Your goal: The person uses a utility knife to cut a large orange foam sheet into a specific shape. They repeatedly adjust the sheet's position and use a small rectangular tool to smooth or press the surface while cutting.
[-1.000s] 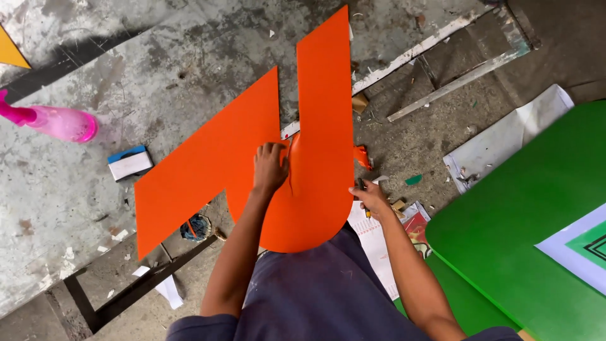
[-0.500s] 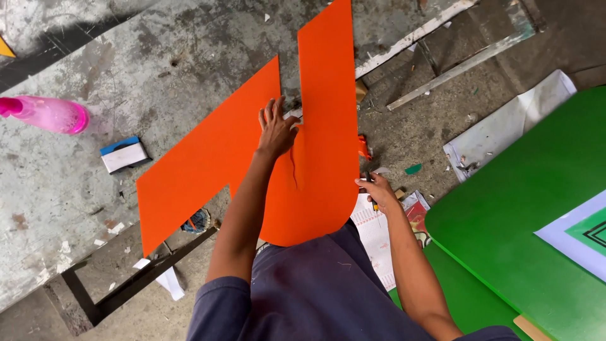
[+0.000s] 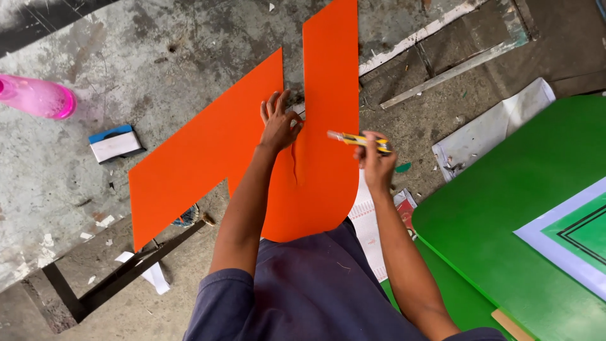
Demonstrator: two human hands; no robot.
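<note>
A large orange cut-out panel [image 3: 196, 158] shaped like two joined bars lies flat on a stained grey worktable [image 3: 158, 57]. My left hand [image 3: 279, 123] presses palm-down on it near the notch between the two bars. My right hand [image 3: 377, 156] is raised over the panel's right bar and grips a yellow utility knife [image 3: 355, 139], its blade end pointing left toward my left hand. A thin cut line runs down the orange surface below my left wrist.
A pink spray bottle [image 3: 38, 98] lies at the table's left edge, with a blue-and-white squeegee block [image 3: 115, 143] near it. A green board [image 3: 505, 221] with a white-bordered graphic fills the right. Metal strips [image 3: 451, 72], paper sheets [image 3: 492, 129] and scraps litter the floor.
My right hand has lifted off the panel's lower right edge and now holds the yellow knife above the right bar. My left hand stays pressed near the notch.
</note>
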